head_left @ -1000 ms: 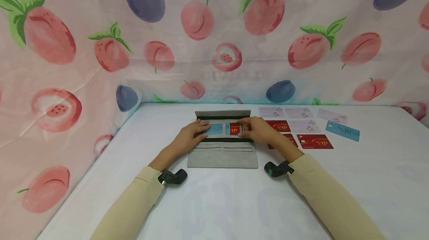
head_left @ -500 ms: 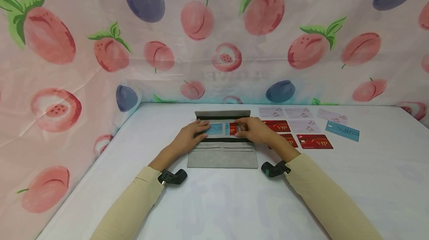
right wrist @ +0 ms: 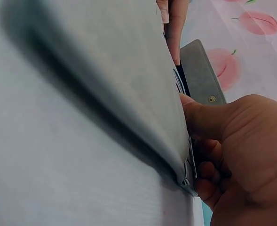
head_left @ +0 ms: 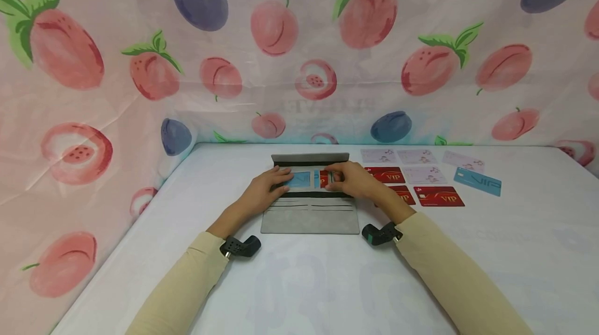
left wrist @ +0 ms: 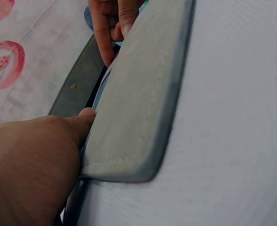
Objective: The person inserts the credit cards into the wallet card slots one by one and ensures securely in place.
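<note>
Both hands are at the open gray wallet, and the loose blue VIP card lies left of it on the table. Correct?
Not quite: the head view shows the loose blue VIP card lying right of the open gray wallet, not left. The rest holds.

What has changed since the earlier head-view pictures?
The right hand has slid leftward, still pinching the red card in the wallet; that card has gone left too, and less of it shows. Nothing was newly gripped or released. The left hand, the wallet and the loose cards stayed put.
</note>
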Tool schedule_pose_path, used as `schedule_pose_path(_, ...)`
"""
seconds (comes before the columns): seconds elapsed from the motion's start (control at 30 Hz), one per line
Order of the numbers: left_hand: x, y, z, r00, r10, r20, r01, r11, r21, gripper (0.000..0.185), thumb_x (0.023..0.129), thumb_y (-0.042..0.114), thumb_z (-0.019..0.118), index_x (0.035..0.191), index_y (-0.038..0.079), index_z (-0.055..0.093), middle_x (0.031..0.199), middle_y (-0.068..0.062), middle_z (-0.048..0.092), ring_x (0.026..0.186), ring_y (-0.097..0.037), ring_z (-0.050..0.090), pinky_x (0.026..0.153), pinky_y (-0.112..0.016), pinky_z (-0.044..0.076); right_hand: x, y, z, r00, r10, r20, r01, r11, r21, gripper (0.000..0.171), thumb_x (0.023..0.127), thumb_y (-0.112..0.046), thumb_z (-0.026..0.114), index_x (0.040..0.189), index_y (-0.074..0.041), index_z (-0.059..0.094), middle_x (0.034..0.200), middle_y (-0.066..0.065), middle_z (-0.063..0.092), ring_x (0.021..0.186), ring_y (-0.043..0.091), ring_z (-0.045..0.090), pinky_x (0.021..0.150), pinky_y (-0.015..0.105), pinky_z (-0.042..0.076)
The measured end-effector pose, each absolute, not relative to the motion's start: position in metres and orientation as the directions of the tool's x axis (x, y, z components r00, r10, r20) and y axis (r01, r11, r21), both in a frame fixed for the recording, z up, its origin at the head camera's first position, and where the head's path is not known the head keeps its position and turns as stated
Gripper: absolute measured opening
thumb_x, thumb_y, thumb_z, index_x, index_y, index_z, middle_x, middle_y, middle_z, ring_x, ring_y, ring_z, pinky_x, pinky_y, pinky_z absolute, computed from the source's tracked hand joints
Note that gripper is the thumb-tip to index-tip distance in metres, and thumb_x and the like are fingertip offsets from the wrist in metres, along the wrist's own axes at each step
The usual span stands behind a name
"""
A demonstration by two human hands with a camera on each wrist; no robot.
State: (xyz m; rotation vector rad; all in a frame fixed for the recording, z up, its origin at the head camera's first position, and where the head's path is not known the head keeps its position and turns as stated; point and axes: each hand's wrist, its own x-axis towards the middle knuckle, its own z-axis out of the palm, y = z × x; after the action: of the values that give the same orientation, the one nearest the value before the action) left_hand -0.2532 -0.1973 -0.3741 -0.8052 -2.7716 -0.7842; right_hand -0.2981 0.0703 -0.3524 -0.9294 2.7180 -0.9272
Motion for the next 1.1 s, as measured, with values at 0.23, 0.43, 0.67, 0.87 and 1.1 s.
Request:
schedule_pose_path(0.23,-0.2535,-0.1976,-0.3723,-0.854,0.45,0.26,0.519,0.722,0.458,0.043,0.097,0.018,0.057,0.136,0.001,0.052,0.145,-0.013,0.043,0.139,-0.036,0.027,0.111,-0.051,0.023,-0.3002,0.0695,-0.3531,-0.807,-0.588,0.06,-0.497,0.621,-0.606,0.052,0.089,-0.018,0.07,0.133,0.003,0.053,0.062,0.0,0.04,0.056,0.014,0.036,0.056,0.028,0.03)
schedule_pose_path(0.43,-0.2534,-0.1989,-0.3725,-0.846,0.454,0.281,0.533,0.695,0.483,0.043,0.098,0.02,0.057,0.135,0.001,0.053,0.145,-0.014,0.043,0.139,-0.036,0.027,0.111,-0.052,0.023,-0.3021,0.0688,-0.3528,-0.81,-0.584,0.057,-0.491,0.622,-0.61,0.052,0.088,-0.017,0.071,0.132,0.003,0.054,0.062,0.0,0.04,0.056,0.014,0.037,0.055,0.028,0.03)
schedule_pose_path(0.67,-0.2548,-0.2005,-0.375,-0.831,0.465,0.306,0.556,0.678,0.481,0.044,0.099,0.025,0.054,0.136,0.003,0.053,0.145,-0.011,0.044,0.139,-0.035,0.027,0.111,-0.051,0.022,-0.2982,0.0694,-0.3489,-0.793,-0.604,0.082,-0.51,0.583,-0.632,0.05,0.088,-0.02,0.071,0.129,0.005,0.056,0.063,0.0,0.04,0.056,0.013,0.037,0.054,0.028,0.029)
schedule_pose_path(0.87,-0.2557,-0.1976,-0.3718,-0.853,0.451,0.263,0.521,0.712,0.47,0.043,0.097,0.018,0.058,0.136,0.001,0.052,0.145,-0.013,0.043,0.138,-0.037,0.027,0.111,-0.051,0.023,-0.299,0.069,-0.348,-0.802,-0.594,0.063,-0.49,0.594,-0.638,0.05,0.088,-0.017,0.071,0.131,0.004,0.055,0.064,0.001,0.04,0.058,0.014,0.037,0.056,0.028,0.03)
schedule_pose_path(1.1,-0.2533,-0.1995,-0.3734,-0.828,0.466,0.311,0.56,0.683,0.468,0.043,0.099,0.024,0.054,0.135,0.002,0.053,0.144,-0.012,0.045,0.138,-0.036,0.029,0.111,-0.051,0.024,-0.3021,0.0681,-0.3505,-0.811,-0.583,0.045,-0.475,0.613,-0.632,0.05,0.087,-0.018,0.072,0.13,0.002,0.056,0.064,0.001,0.04,0.058,0.015,0.037,0.057,0.028,0.031)
